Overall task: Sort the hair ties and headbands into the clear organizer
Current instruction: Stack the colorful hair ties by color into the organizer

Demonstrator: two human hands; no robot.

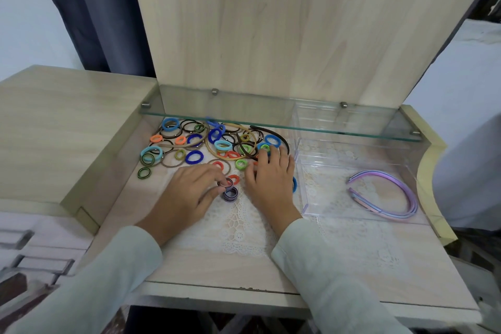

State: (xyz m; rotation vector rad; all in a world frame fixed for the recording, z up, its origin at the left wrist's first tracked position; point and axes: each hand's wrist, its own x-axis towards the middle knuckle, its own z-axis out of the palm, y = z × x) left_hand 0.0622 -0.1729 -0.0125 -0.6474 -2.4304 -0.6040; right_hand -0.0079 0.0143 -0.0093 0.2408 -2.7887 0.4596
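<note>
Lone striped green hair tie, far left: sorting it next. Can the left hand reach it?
Probably yes: the striped green hair tie lies alone, nothing between it and the left hand, though that hand pinches a dark tie.

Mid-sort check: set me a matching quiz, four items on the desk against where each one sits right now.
Things:
1. small stack of dark striped hair ties
2. pastel plastic headbands
3. green-and-black striped hair tie
4. thin dark brown headband

Places:
A. inside the clear plastic organizer
B. in the loose pile, beside the organizer's left wall
C. pinched by the left hand
D. alone at the pile's left front edge

Pairs: 1-C, 2-A, 3-D, 4-B
</note>
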